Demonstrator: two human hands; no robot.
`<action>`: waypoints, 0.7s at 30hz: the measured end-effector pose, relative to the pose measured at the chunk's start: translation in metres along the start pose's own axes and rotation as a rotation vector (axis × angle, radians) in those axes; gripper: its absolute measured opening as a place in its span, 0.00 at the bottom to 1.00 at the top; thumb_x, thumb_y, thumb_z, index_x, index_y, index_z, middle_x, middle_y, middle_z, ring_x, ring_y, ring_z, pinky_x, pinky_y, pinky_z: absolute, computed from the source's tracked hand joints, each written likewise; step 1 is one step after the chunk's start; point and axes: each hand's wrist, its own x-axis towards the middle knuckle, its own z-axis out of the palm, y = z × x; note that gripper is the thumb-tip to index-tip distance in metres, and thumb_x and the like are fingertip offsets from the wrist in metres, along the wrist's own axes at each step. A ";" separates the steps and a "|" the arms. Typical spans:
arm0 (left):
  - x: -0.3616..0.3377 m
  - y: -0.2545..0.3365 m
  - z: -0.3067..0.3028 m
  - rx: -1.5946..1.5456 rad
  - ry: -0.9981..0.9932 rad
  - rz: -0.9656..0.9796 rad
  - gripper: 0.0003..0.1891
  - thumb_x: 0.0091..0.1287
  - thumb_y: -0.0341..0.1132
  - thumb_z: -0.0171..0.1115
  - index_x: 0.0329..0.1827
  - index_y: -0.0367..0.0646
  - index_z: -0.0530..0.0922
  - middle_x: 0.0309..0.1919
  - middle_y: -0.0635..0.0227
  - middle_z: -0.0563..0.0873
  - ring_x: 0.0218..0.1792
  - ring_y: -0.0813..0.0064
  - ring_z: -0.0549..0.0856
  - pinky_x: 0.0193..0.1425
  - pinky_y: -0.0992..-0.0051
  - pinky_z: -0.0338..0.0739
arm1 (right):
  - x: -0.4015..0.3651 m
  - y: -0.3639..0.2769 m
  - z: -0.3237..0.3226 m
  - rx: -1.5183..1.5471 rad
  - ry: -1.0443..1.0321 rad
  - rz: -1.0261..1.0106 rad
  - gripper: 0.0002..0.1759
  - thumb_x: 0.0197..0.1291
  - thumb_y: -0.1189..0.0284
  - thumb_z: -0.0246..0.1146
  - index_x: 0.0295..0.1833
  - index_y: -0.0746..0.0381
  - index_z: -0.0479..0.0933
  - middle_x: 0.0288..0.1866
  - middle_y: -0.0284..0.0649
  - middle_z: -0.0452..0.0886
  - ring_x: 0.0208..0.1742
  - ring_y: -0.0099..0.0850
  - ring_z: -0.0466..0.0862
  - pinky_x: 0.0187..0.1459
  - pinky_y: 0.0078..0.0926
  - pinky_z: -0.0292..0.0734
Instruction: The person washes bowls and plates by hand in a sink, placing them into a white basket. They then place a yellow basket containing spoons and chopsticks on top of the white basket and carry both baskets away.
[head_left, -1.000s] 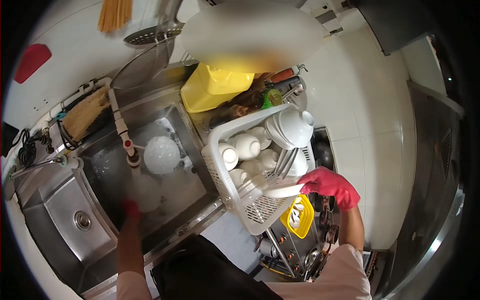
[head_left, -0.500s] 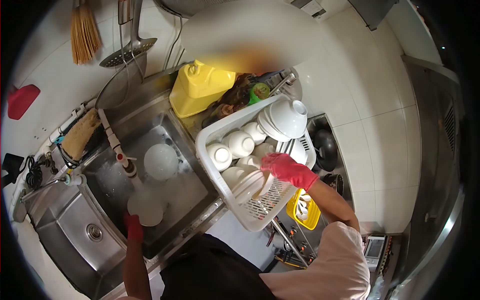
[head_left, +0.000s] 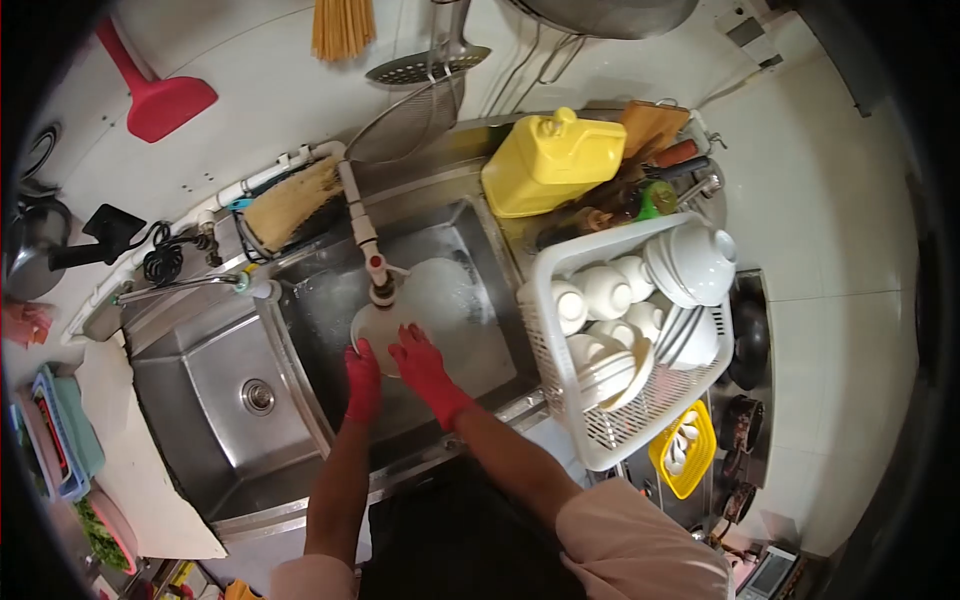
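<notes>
Both of my hands wear red rubber gloves and are in the right-hand sink basin (head_left: 500,345). My left hand (head_left: 363,382) grips the lower left edge of a white plate (head_left: 374,325) under the tap (head_left: 376,265). My right hand (head_left: 423,370) lies against the plate's right side, its fingers stretched out and a little apart. Behind the plate a round white dish (head_left: 438,284) sits in cloudy water. To the right, a white plastic basket (head_left: 553,345) holds stacked white bowls (head_left: 690,262), cups (head_left: 603,293) and plates (head_left: 692,338).
The left basin (head_left: 205,400) has a drain. A yellow jug (head_left: 550,165) stands behind the white basket. Spoons lie in a small yellow basket (head_left: 684,475) at the right. A red spatula (head_left: 170,105) and strainers (head_left: 410,122) hang on the wall.
My right hand has left the plates in the basket and come over to the plate in the sink. My left hand still holds that plate. The view has shifted left.
</notes>
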 end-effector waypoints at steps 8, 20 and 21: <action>0.031 0.020 0.002 -0.485 -0.102 0.232 0.25 0.80 0.51 0.51 0.61 0.35 0.78 0.46 0.64 0.87 0.46 0.70 0.85 0.54 0.69 0.81 | 0.033 -0.025 0.019 0.420 -0.323 -0.421 0.18 0.71 0.68 0.55 0.62 0.59 0.79 0.66 0.49 0.79 0.69 0.44 0.77 0.69 0.39 0.72; 0.060 -0.004 -0.004 -0.275 -0.114 0.101 0.23 0.80 0.49 0.52 0.55 0.34 0.82 0.45 0.67 0.87 0.43 0.78 0.82 0.49 0.73 0.78 | 0.027 -0.015 -0.018 0.227 -0.451 -0.517 0.31 0.70 0.61 0.57 0.73 0.67 0.65 0.71 0.56 0.72 0.74 0.54 0.69 0.76 0.50 0.59; 0.052 0.011 -0.008 -0.216 -0.119 0.145 0.23 0.80 0.48 0.52 0.55 0.33 0.82 0.45 0.66 0.87 0.43 0.77 0.82 0.49 0.73 0.78 | 0.020 -0.004 -0.026 0.129 -0.456 -0.517 0.31 0.71 0.62 0.57 0.73 0.66 0.66 0.73 0.55 0.70 0.75 0.53 0.68 0.76 0.50 0.59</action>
